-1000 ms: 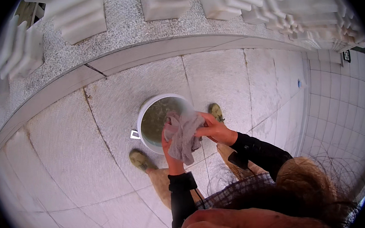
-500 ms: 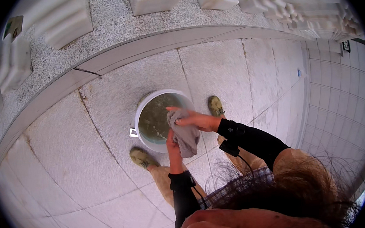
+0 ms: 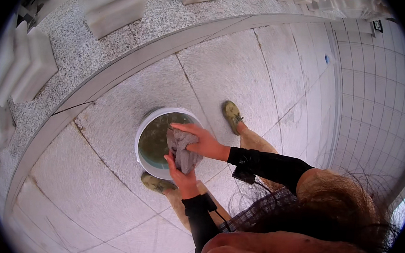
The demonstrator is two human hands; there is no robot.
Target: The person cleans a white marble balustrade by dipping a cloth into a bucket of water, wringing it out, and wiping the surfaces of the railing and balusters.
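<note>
I see both hands squeezing a wet grey cloth (image 3: 184, 152) right over the white bucket (image 3: 144, 156). My left hand (image 3: 183, 177) has a tight grip on its lower end, and my right hand (image 3: 203, 143) clenches the top. I think this is the wringing step. Next I should twist harder, staying above the bucket. Inside it is murky greenish water (image 3: 153, 141)

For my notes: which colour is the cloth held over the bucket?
The cloth is grey, seen best in the head view.
</note>
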